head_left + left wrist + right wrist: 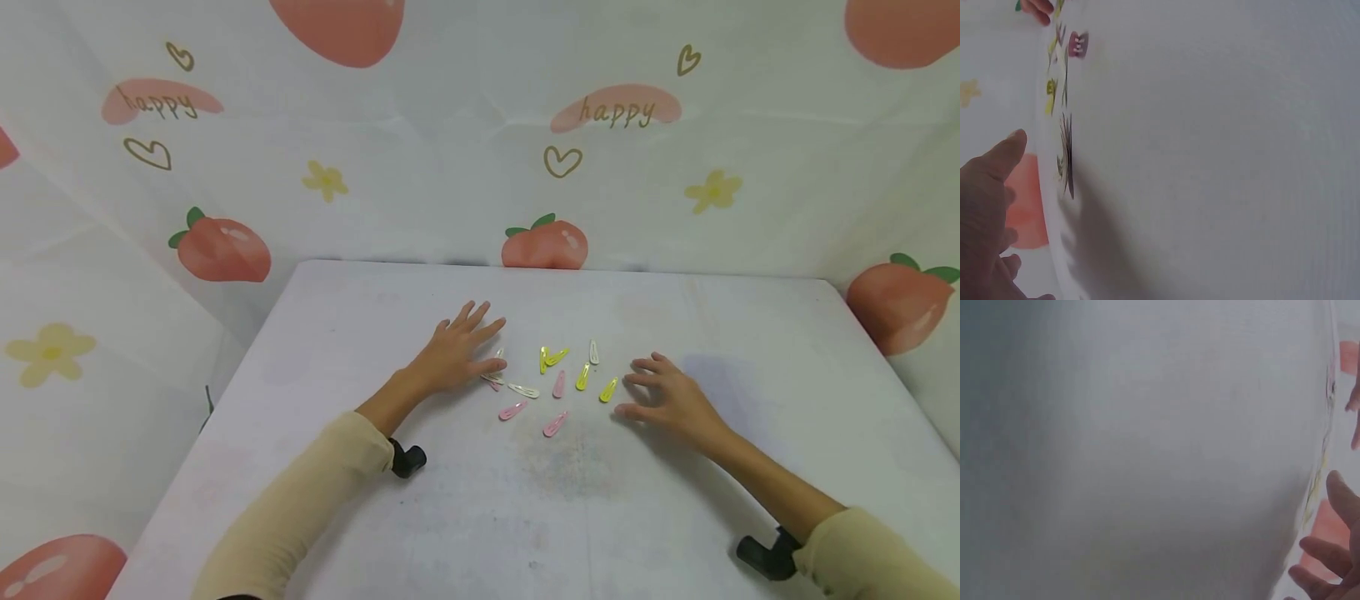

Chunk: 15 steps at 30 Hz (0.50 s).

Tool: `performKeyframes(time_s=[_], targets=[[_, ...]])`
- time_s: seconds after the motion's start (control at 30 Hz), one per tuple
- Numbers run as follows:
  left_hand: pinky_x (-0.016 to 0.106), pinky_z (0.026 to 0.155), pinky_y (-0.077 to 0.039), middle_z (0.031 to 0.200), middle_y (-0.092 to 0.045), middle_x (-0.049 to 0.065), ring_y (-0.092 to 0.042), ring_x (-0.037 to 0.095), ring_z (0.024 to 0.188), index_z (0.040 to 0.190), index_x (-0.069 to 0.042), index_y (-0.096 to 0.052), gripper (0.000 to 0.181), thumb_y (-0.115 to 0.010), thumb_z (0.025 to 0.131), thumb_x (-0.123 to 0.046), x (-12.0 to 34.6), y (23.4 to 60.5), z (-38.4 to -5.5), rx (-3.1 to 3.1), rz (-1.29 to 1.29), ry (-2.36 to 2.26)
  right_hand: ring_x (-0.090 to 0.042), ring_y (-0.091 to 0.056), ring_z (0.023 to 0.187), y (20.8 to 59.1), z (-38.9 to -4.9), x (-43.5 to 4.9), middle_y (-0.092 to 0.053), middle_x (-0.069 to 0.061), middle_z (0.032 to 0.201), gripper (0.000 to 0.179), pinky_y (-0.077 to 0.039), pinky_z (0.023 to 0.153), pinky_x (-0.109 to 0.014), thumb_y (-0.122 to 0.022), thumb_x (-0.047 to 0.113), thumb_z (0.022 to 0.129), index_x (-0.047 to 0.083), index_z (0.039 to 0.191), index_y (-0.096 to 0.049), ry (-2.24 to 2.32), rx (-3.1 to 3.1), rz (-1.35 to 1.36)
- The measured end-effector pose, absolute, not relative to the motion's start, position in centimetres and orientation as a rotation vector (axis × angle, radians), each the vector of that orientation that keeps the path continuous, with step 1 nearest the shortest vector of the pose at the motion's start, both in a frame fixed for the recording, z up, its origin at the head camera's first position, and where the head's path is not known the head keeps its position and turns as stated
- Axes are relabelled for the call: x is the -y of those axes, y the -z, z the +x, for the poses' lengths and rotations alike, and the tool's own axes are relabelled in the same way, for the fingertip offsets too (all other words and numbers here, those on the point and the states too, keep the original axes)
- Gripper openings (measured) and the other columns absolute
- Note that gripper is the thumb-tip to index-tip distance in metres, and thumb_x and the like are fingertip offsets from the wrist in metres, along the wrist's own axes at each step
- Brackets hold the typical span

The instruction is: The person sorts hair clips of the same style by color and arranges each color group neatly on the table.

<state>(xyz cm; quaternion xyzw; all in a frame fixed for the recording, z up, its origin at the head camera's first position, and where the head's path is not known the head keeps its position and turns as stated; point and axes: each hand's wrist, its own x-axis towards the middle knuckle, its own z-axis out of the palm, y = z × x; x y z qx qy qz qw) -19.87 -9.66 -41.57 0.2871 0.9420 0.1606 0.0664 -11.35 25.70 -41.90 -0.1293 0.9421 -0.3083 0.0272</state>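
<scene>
Pink, yellow and white hair clips point(558, 385) lie scattered mid-worktop point(480, 533), between the hands. The left hand point(452, 357) hovers, fingers spread, by the leftmost clips; the right hand point(666, 398), fingers apart and holding nothing, is just right of the rightmost yellow clip point(608, 390). Probably a reach; lifting such flat pieces would call for a fine thumb-and-finger pinch.

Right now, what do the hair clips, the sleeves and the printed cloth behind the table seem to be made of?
Hair clips: probably metal with coloured paint; they look thin and slightly shiny, but are too small to be sure. Sleeves: soft, matte fabric, showing gentle folds. Printed cloth: likely thin fabric, mostly matte, with creases across it.
</scene>
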Motion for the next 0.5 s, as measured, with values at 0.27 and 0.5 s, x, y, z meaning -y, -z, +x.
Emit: performKeyframes(time_s=[0.27, 0.5], targets=[[0.058, 0.115, -0.023, 0.164, -0.021, 0.009, -0.010, 0.030, 0.152, 0.155, -0.022, -0.037, 0.070, -0.056, 0.096, -0.055, 7.9, 42.0, -19.9, -2.793, 0.884, -0.458, -0.047, -0.034, 0.138, 42.4, -11.5, -24.6, -0.057, -0.025, 0.133, 0.062, -0.029, 0.104, -0.070, -0.085, 0.036, 0.077, -0.006, 0.119, -0.069, 0.880, -2.974, -0.393], [0.055, 0.114, -0.026, 0.161, -0.029, 0.010, -0.015, 0.031, 0.152, 0.152, -0.021, -0.043, 0.067, -0.059, 0.096, -0.053, 6.2, 42.4, -19.9, -2.760, 0.924, -0.467, -0.046, -0.038, 0.136, 42.4, -11.8, -24.0, -0.060, -0.024, 0.129, 0.055, -0.034, 0.102, -0.069, -0.086, 0.033, 0.076, -0.004, 0.114, -0.071, 0.817, -3.006, -0.439]])
